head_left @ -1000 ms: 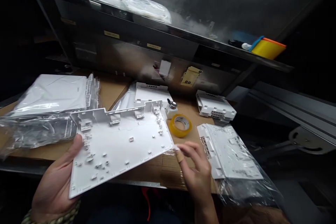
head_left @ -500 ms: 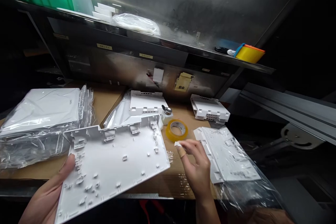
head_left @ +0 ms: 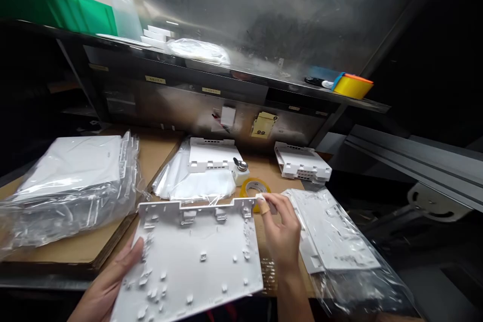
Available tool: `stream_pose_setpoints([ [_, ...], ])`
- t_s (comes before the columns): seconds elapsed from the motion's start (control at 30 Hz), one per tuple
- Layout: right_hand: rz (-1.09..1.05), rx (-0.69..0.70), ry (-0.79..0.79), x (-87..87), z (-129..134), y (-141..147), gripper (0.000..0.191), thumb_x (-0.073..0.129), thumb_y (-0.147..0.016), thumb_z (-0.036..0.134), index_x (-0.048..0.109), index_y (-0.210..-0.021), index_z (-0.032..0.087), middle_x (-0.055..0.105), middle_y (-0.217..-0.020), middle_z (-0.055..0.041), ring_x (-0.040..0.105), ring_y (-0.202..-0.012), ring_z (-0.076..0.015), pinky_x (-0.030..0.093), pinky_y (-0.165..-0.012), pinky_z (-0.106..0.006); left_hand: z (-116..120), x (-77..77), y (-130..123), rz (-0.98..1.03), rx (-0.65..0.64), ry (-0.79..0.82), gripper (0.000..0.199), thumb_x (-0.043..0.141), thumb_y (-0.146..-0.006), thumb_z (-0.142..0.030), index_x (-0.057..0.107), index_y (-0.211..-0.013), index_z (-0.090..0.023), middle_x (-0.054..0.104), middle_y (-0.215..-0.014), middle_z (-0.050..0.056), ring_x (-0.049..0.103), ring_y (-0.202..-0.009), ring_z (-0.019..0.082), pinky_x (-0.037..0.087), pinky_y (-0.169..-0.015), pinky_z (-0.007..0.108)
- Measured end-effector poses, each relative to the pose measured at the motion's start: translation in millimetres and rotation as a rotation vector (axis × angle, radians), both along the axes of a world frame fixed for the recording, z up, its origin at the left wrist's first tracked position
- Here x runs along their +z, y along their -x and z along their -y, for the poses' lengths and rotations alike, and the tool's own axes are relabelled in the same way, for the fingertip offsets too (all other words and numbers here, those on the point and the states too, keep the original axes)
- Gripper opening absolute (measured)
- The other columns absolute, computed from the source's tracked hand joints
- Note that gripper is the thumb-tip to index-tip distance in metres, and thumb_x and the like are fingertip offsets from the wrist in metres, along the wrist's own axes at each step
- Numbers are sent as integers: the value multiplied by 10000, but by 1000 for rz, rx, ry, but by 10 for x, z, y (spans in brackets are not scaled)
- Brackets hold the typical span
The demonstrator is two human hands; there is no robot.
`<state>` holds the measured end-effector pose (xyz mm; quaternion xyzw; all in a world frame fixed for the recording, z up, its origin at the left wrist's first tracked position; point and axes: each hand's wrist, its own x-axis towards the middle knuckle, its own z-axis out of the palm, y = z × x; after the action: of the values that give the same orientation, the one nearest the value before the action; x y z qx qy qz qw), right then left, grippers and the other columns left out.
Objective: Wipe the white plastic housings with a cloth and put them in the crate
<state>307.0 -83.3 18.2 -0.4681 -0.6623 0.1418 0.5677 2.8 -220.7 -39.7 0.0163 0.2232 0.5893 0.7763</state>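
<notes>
Now L hand (head_left: 109, 279) grips panel (head_left: 184, 256) (long axis L–R) by L edge, R hand (head_left: 284, 226) pinching wad (head_left: 259, 196) nr far R corner.

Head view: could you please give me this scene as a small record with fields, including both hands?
Left hand: holds the white plastic housing panel by its left edge
Panel face: clips and posts showing
Right hand: pinches a small white scrap near the panel's far right corner; contact unclear
Beyond panel: yellow tape roll, partly hidden; pump bottle
At left: bagged white panels
At right: white panel in clear plastic
</notes>
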Motion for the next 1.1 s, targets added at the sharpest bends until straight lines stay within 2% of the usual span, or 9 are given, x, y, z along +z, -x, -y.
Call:
stream_pose_setpoints([
  [0.13,-7,-76,30,47,-23,-5,183,672,-959,356,758,-1036,213,729,-1000,-71,681,-920,-213,575,-771,-342,-69,354,-307,-366,170,51,934,651,-912,-68,158,-1535,-557,628,-1419,19,601,-1220,349,455,-1116,531],
  [0.27,-16,95,-117,307,208,298,146,664,-966,236,736,-1092,243,717,-1001,-49,676,-903,-187,582,-757,-317,-178,599,-725,-455,188,18,1041,707,-876,-38,99,-1573,-517,588,-1487,61,588,-1278,332,454,-1132,519],
  [0.4,-26,261,-258,513,458,703,223,668,-937,111,710,-1113,242,687,-1013,-53,667,-960,-188,589,-796,-319,-266,749,-1107,-317,251,-84,765,705,-925,-170,373,-1525,-511,508,-1565,-65,392,-1468,242,319,-1229,334],
  [0.5,0,270,-273,506,413,812,235,658,-942,107,707,-1127,244,684,-1024,-58,660,-986,-199,581,-849,-355,-281,781,-1198,-269,270,-124,697,706,-929,-177,452,-1481,-517,519,-1549,-112,342,-1495,189,267,-1224,232],
  [0.63,12,103,-196,290,9,556,178,635,-979,247,725,-1131,219,711,-1059,-77,676,-993,-212,579,-849,-371,-262,749,-1029,-297,246,-32,871,718,-914,-132,289,-1538,-562,604,-1480,-43,514,-1380,226,383,-1196,337],
  [0.7,71,-42,-65,98,-289,325,277,593,-994,395,727,-1145,205,725,-1093,-89,682,-1001,-222,564,-863,-379,-256,748,-873,-343,287,34,941,702,-919,-111,179,-1573,-541,641,-1444,19,599,-1292,269,446,-1166,436],
  [0.87,264,-156,194,-500,-930,-87,466,606,-858,611,766,-939,180,744,-851,-111,632,-820,-278,469,-754,-405,-259,792,-516,-250,374,-41,779,595,-993,-202,165,-1632,-317,588,-1483,178,584,-1313,357,395,-1183,588],
  [0.97,356,-157,263,-728,-1080,-135,531,586,-804,702,737,-844,195,751,-856,-143,607,-864,-319,437,-790,-444,-227,778,-377,-120,214,-191,720,566,-1009,-348,221,-1628,-226,549,-1510,215,536,-1358,407,353,-1194,622],
  [1.1,386,-98,233,-713,-1026,-150,657,504,-804,801,753,-839,194,747,-1108,-199,587,-1076,-387,409,-951,-531,-137,771,-268,-106,118,-329,711,506,-1012,-504,297,-1606,-172,529,-1526,223,491,-1397,426,304,-1212,630],
])
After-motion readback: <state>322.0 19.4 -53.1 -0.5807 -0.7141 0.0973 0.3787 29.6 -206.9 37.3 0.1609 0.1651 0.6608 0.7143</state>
